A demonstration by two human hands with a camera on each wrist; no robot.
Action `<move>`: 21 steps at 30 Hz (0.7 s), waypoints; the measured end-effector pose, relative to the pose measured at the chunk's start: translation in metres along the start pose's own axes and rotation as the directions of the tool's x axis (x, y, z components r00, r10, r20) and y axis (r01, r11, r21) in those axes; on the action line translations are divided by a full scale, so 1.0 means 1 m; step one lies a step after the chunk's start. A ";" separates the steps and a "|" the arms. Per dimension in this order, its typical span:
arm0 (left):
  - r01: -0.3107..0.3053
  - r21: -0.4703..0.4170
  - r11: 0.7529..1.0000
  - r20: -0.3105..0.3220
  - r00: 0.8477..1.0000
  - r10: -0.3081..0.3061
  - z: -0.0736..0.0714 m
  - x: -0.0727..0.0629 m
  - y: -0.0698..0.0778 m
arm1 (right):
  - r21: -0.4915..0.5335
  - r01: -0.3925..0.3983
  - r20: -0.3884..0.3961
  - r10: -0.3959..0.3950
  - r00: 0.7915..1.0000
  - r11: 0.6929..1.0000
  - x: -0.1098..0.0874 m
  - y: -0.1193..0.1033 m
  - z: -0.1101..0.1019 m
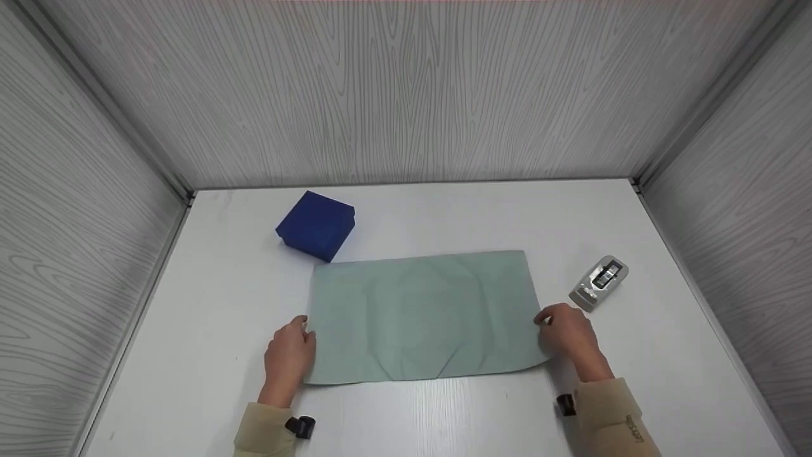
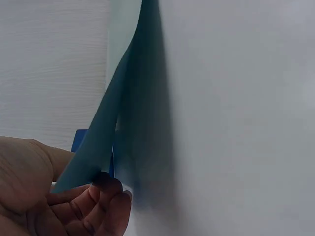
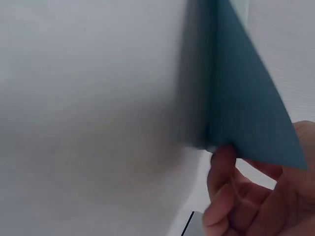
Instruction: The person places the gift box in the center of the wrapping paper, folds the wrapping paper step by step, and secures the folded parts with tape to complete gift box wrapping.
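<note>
A pale green cloth (image 1: 425, 317) lies spread on the white table, lightly creased, with its long sides running left to right. My left hand (image 1: 290, 355) pinches its left edge near the front corner. In the left wrist view, that cloth edge (image 2: 101, 132) rises off the table between thumb and fingers (image 2: 118, 206). On the opposite side, my right hand (image 1: 569, 333) grips the right edge. The right wrist view has the lifted cloth corner (image 3: 256, 118) slanting up over the fingertips (image 3: 224, 162).
Beyond the cloth's back left corner sits a dark blue box (image 1: 317, 223). A silver-grey device with a black-framed window (image 1: 599, 284) lies just past my right hand. Wood-grained panels (image 1: 406, 95) wall the table (image 1: 209, 273) at the back and both sides.
</note>
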State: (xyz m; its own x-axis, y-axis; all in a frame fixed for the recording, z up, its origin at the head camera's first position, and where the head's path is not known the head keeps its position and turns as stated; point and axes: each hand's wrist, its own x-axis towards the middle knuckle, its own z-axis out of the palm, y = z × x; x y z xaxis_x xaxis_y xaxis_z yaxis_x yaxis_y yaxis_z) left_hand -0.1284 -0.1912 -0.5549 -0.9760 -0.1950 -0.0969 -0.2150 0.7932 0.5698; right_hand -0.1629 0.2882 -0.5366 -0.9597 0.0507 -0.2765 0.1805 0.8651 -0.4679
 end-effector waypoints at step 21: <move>-0.076 0.085 0.993 0.046 0.996 0.073 0.004 0.008 -0.003 | -0.051 -0.005 -0.059 0.002 0.998 0.999 -0.017 0.003 0.006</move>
State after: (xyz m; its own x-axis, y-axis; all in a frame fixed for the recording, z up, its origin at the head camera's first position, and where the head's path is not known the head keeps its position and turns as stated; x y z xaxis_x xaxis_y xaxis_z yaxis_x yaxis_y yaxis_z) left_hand -0.1360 -0.1929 -0.5613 -0.9896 -0.1103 -0.0925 -0.1421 0.8519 0.5041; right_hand -0.1444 0.2871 -0.5386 -0.9705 0.0815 -0.2271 0.1737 0.8893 -0.4232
